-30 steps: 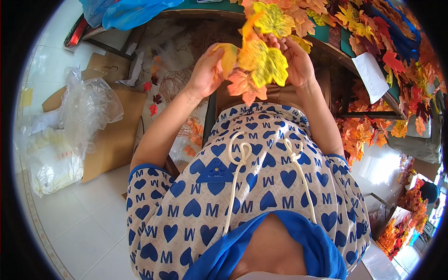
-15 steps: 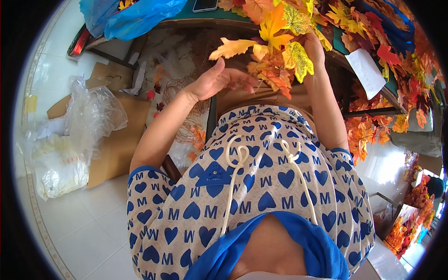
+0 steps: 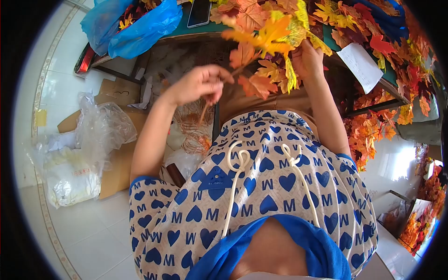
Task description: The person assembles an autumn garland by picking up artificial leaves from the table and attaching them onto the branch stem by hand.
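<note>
My left hand (image 3: 200,85) is closed, its fingers curled round the thin brown stem of an artificial maple leaf garland (image 3: 258,87). A short end of the stem hangs below that fist. My right hand (image 3: 308,59) grips the garland among its yellow and orange leaves, which partly cover the fingertips. The garland's leaves spread between both hands, above my lap and in front of the table edge. Some of the leaves are blurred by motion.
A blue plastic bag (image 3: 149,30) and a phone (image 3: 199,13) lie on the green table (image 3: 179,31). More leaves (image 3: 368,133) pile up and hang at the right, by a white paper (image 3: 360,68). Cardboard (image 3: 116,170) and clear plastic bags (image 3: 74,172) stand at the left.
My left hand was open with fingers stretched out beside the leaves; now it is closed on the stem, drawn slightly left. The leaves have shifted. My right hand keeps its grip.
</note>
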`<state>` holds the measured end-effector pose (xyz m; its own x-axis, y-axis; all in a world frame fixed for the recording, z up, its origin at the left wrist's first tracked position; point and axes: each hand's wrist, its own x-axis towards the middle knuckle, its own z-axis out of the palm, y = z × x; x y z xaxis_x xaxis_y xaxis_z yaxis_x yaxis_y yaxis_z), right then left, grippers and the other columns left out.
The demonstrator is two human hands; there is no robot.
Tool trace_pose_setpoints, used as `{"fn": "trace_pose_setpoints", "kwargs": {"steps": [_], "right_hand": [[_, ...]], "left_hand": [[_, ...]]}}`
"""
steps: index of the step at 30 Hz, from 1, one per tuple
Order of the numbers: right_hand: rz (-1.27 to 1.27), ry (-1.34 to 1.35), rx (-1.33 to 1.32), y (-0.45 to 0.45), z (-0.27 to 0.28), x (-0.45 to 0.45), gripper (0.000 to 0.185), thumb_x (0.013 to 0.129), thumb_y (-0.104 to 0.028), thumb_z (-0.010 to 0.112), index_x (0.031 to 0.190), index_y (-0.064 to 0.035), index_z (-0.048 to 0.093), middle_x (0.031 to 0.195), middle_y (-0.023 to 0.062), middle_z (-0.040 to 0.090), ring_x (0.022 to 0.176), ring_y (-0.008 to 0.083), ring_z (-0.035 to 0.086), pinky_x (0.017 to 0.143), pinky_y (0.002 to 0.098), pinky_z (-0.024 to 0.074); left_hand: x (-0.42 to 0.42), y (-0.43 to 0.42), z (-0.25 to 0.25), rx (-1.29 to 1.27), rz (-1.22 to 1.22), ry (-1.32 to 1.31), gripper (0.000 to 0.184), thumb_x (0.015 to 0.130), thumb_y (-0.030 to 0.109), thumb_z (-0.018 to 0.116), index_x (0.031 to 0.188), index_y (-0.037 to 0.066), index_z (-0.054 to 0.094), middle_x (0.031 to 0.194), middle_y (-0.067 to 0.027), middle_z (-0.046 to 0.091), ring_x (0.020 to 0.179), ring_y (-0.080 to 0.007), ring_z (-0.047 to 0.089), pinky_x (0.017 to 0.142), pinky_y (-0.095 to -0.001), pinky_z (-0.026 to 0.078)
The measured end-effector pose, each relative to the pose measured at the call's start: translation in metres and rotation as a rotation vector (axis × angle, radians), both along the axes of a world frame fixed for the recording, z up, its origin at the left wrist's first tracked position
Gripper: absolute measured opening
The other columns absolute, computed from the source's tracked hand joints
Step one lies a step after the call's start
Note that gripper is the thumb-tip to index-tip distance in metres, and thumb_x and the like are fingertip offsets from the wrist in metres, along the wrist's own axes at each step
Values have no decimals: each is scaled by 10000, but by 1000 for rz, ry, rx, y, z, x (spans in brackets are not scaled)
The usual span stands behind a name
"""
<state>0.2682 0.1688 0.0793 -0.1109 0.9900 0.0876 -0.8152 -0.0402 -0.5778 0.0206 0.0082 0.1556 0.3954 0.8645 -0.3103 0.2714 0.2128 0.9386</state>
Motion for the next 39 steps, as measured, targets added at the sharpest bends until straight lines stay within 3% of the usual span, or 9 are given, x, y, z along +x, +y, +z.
{"fn": "trace_pose_setpoints", "kwargs": {"steps": [4, 8, 9, 12, 16, 23, 34, 37, 39], "right_hand": [[193, -120, 38, -11, -8, 1, 275, 884, 36, 480, 1155, -17, 482, 1107, 80, 567, 948, 203, 619, 774, 324, 549], [241, -479, 44, -27, -5, -9, 280, 850, -29, 531, 1129, -27, 513, 1018, 83, 593, 857, 176, 626, 701, 302, 552], [201, -351, 43, -27, -14, -15, 207, 880, -103, 537, 1085, -78, 540, 821, 12, 603, 534, 92, 539, 391, 229, 400], [238, -207, 0, -33, -18, -22, 281, 893, -51, 530, 1172, -37, 496, 1107, 92, 578, 980, 214, 612, 772, 394, 555], [257, -201, -42, -42, -18, -16, 251, 876, 17, 500, 1125, -8, 508, 1067, 52, 567, 909, 160, 608, 719, 286, 524], [172, -227, 73, -52, -21, -4, 233, 904, -39, 523, 1134, -6, 519, 1076, 68, 595, 983, 163, 594, 802, 299, 514], [39, -487, 225, -71, -2, 11, 140, 804, 45, 578, 933, -5, 557, 909, 55, 618, 921, 145, 588, 806, 289, 457], [-12, -753, 462, -62, -16, 11, 186, 835, 73, 500, 992, -24, 524, 975, 60, 573, 917, 137, 583, 836, 275, 458], [42, -618, 379, -65, -16, 11, 186, 834, 70, 502, 993, -23, 523, 972, 58, 575, 924, 137, 584, 834, 277, 461]], "left_hand": [[10, -31, -36, -100, -67, -33, 220, 948, 192, 480, 1082, 30, 545, 752, -34, 632, 677, -91, 610, 589, -216, 485], [24, -44, -38, -216, -57, -1, 350, 993, 293, 340, 1085, 15, 532, 730, -81, 632, 526, -150, 621, 504, -242, 512], [32, -43, -39, -213, 3, -31, 352, 994, 292, 335, 1101, 11, 519, 718, -95, 631, 476, -166, 611, 479, -244, 504], [41, -39, -37, -194, 29, 1, 333, 990, 292, 358, 1096, 18, 515, 710, -94, 627, 466, -155, 600, 456, -241, 484], [38, -38, -51, -92, 28, -40, 286, 978, 279, 420, 1063, 24, 517, 635, -51, 599, 504, -98, 578, 483, -209, 470], [37, -37, -56, -126, 112, -84, 256, 964, 209, 464, 1047, -9, 569, 678, -35, 584, 613, -87, 585, 575, -213, 491], [27, -36, -70, -69, 353, 46, 213, 941, 131, 480, 954, 3, 650, 633, -8, 529, 503, -52, 497, 439, -195, 395], [20, -35, -75, -60, 319, 125, 176, 896, 101, 543, 1019, -24, 537, 692, -46, 542, 514, -112, 530, 410, -225, 403], [18, -35, -80, -108, 415, 124, 241, 883, 104, 561, 1090, -3, 498, 701, -48, 545, 522, -119, 544, 402, -229, 407]]}}
